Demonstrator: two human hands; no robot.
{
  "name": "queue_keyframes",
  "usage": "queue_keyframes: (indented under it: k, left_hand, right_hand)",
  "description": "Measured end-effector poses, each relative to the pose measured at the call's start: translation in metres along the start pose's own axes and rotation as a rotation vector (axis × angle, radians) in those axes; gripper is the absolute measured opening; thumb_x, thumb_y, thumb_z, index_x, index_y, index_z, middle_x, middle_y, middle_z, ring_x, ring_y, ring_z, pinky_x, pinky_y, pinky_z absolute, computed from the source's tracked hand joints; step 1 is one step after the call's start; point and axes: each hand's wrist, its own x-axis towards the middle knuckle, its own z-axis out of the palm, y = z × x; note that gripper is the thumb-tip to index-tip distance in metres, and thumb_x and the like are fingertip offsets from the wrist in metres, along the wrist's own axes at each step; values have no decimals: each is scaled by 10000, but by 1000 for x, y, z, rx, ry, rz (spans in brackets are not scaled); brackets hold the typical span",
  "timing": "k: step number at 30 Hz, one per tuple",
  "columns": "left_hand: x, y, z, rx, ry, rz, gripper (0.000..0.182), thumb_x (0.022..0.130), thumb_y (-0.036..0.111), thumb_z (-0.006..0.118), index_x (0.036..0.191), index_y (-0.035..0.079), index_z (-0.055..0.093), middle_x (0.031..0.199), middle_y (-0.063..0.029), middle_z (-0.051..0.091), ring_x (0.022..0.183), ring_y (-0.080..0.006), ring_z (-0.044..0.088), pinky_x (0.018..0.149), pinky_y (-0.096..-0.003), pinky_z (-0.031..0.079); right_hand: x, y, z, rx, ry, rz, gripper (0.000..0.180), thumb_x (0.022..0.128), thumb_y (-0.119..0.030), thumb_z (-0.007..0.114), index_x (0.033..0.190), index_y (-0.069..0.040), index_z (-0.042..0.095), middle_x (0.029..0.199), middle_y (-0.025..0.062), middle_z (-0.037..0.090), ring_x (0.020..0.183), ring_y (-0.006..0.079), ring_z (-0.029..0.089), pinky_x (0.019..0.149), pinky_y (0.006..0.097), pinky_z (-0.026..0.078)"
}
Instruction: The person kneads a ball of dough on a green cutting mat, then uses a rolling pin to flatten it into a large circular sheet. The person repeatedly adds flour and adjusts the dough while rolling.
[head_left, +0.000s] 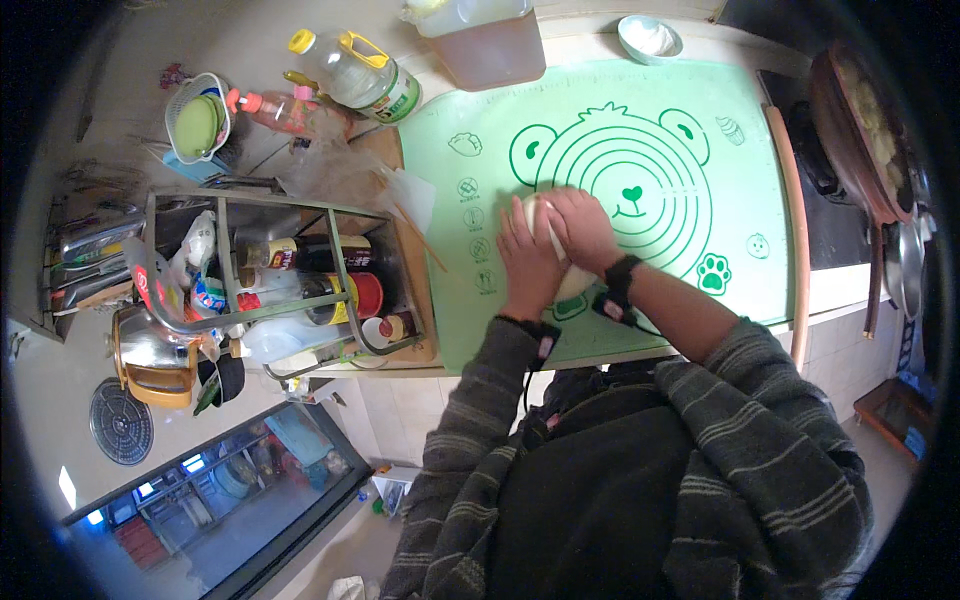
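Observation:
A pale lump of dough (576, 283) lies on a green silicone mat (465, 330) printed with a bear's face. Both hands press on it, side by side. My left hand (531, 259) covers its left side with the fingers pointing away from me. My right hand (581, 229) lies across its upper right part, fingers bent over the top and close to the left fingers. Part of the dough is hidden under the palms. A strap with a small device sits on each wrist.
A wooden rolling pin (787, 187) lies along the mat's right edge, beside a pan (855, 135) with food. Beyond the mat stand a bowl of white powder (650, 40) and a container of brownish liquid (487, 49). Left are a bottle rack (277, 199), an oil bottle (360, 75) and chopsticks (420, 232).

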Motion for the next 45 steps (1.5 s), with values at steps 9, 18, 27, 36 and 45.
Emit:
queue_keyframes:
  k: [9,18,27,36,45]
  left_hand:
    - [8,-27,-63,-903,-332,-487,1004,866,229,698,1528,80,-43,1463,-245,316,1363,-324,316,1104,-461,326]
    - [-66,47,-10,3,-239,308,658,813,336,681,1374,120,412,1487,-245,272,1353,-494,270,996,-704,245]
    - [57,32,-41,-1182,-1093,-307,953,787,245,737,1512,53,149,1530,-170,261,1400,-375,253,1146,-470,234]
    - [-68,35,-77,-206,-517,118,920,685,313,807,1412,51,308,1399,-203,411,1299,-362,411,1032,-490,343]
    - [-108,9,-32,-116,-176,10,955,738,429,790,1412,5,263,1497,-297,211,1375,-510,213,1084,-631,202]
  right_hand:
    - [-2,-28,-58,340,-362,101,361,925,-362,501,1004,-48,663,1069,214,620,1076,338,563,991,408,418]
    - [-110,-30,-36,89,342,182,309,834,-202,572,1120,-90,608,1222,161,549,1174,354,477,1009,476,347]
    - [-39,4,-61,213,139,348,413,975,-390,457,1102,-31,618,1065,183,640,1023,349,586,926,413,449]
    - [-104,-72,-55,90,145,-132,305,858,-282,626,1108,-112,579,1143,119,585,1003,304,570,874,434,446]
    - [-91,-44,-13,-97,26,-239,361,824,-391,666,1130,-208,613,1130,93,598,1040,306,572,858,421,462]
